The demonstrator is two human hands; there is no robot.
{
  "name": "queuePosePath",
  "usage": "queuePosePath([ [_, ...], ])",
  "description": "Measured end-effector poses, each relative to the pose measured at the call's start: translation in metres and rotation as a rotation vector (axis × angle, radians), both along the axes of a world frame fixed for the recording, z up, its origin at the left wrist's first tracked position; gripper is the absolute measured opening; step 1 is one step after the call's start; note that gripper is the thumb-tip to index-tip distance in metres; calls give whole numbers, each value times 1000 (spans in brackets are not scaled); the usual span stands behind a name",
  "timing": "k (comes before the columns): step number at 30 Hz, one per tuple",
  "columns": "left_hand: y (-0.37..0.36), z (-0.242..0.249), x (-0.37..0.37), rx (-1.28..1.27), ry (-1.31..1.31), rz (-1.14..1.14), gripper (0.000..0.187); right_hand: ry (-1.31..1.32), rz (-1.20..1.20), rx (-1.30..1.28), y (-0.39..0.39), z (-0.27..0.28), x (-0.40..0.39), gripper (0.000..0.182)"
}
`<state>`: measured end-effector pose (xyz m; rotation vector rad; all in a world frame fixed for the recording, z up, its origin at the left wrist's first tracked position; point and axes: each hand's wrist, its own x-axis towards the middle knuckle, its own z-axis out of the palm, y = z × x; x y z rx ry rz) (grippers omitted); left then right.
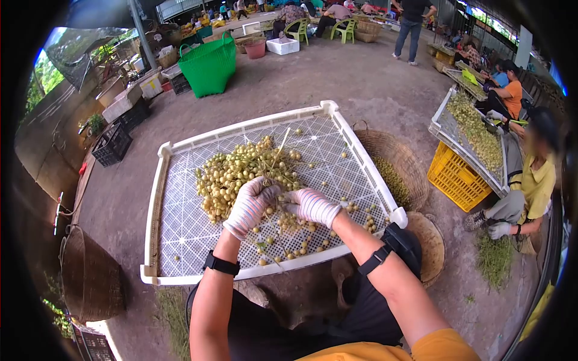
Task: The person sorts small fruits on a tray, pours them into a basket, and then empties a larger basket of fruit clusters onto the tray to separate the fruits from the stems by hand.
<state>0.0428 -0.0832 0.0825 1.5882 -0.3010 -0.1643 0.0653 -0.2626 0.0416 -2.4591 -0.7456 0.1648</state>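
Observation:
A heap of small round yellow-green fruit on thin stems lies on a white perforated plastic tray before me. My left hand, in a striped white knit glove, is closed around stems at the heap's near right edge. Close beside it, my right hand, gloved alike, has its fingers pressed together on the same stems. The fingertips are partly hidden among fruit and twigs. Under and around both hands, loose fruit is scattered over the tray's near right part.
Right of the tray stands a wicker basket holding fruit. A co-worker in a yellow shirt sits farther right by another fruit-laden tray on a yellow crate. A green basket and a brown bin stand left.

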Motion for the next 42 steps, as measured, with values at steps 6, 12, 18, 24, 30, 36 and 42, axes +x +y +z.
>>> queuePosePath([
  [6, 5, 1, -2, -92, -34, 124, 20, 186, -163, -282, -15, 26, -3, 46],
  [12, -3, -3, 1, -114, -97, 280, 16, -1, -89, -67, -25, 14, 8, 49],
  [18, -19, -6, 2, -72, -136, 399, 13, 210, -102, 79, 10, 1, -5, 48],
  [24, -15, -15, 6, -84, -118, 495, 14, -24, -197, 145, 10, -16, -6, 38],
  [30, -21, -36, 7, -106, -130, 491, 16, 32, -235, -324, 8, 1, -8, 41],
  [36, -13, -25, 10, -166, -117, 578, 12, -157, -67, -57, -4, -17, -11, 37],
  [42, -19, -17, 3, -160, -83, 553, 14, -41, -128, -190, -6, 6, -18, 33],
])
